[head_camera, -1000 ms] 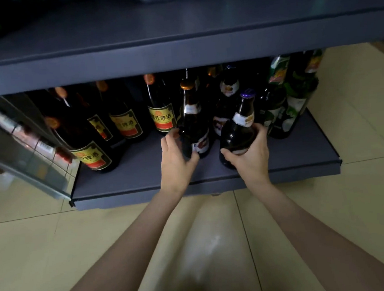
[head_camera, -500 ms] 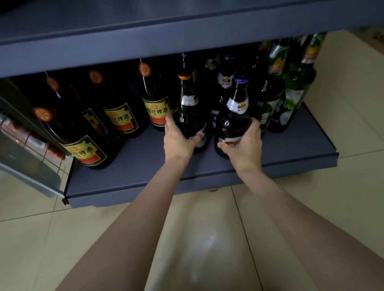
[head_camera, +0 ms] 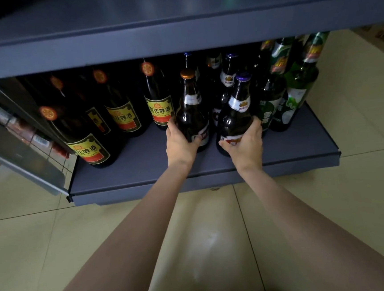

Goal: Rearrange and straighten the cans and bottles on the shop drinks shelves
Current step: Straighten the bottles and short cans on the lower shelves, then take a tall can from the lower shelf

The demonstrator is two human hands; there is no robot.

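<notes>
Bottom shelf of a dark grey shop rack is viewed from above, both bare arms reaching in from 6 o'clock. The left hand is wrapped around the lower body of a brown bottle with an orange cap, thumb across its label at the front. The right hand is wrapped around the base of a brown bottle with a purple cap, thumb on the red-and-white label, fingers round the far side. Both bottles are held upright, standing side by side near the middle of the shelf, just apart; whether their bases are on the shelf or lifted cannot be told.

At 9 to 11 o'clock of the hands, tall dark bottles with yellow-red labels are lined up, one further forward at the left. Behind the held pair, more dark bottles are packed close. At 2 o'clock, green bottles are crowded at the right end of the shelf. The upper shelf overhangs at 12 o'clock. Pale floor tiles are seen below and to the right.
</notes>
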